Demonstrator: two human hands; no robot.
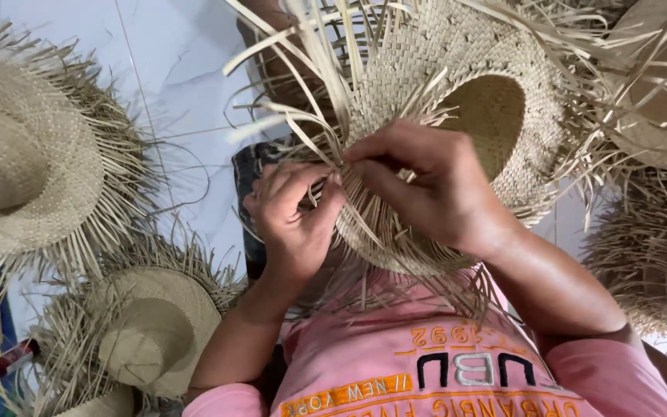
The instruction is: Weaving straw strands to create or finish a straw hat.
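A half-woven straw hat (457, 69) is held in front of me, crown opening facing me, loose straw strips sticking out all around its brim. My left hand (291, 216) pinches straw strips at the brim's near edge. My right hand (426, 185) grips the same edge right beside it, fingers curled over the strips. The two hands touch at the fingertips.
Other fringed straw hats lie around on the pale floor: a large one (25, 162) at far left, a smaller one (148, 332) lower left, more (650, 255) at right. My pink shirt (426, 363) fills the bottom. A dark patterned cloth (250, 166) lies under the hands.
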